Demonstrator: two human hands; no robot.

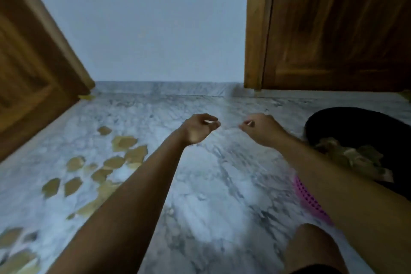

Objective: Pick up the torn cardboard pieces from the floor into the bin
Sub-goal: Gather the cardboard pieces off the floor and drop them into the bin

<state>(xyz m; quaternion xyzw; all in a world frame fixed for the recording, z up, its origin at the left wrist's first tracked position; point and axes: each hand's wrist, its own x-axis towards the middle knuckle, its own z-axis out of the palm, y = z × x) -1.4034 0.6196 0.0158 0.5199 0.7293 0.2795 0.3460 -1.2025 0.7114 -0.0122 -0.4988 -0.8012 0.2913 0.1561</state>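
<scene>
marble floor [200,184], jagged cardboard pieces [123,142], round black bin [333,115], left hand [198,130], right hand [260,129], fingers [213,125] loosely curled, empty

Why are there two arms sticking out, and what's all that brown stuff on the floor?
The camera sits on a person's head, looking down, so you see their own arms. The left hand and right hand hang over the marble floor, fingers loosely curled, seemingly holding nothing, though the picture is blurry. The brown bits are torn cardboard pieces, lying on the left. The black bin on the right already has some inside. A pink holey thing lies beside it.
</scene>
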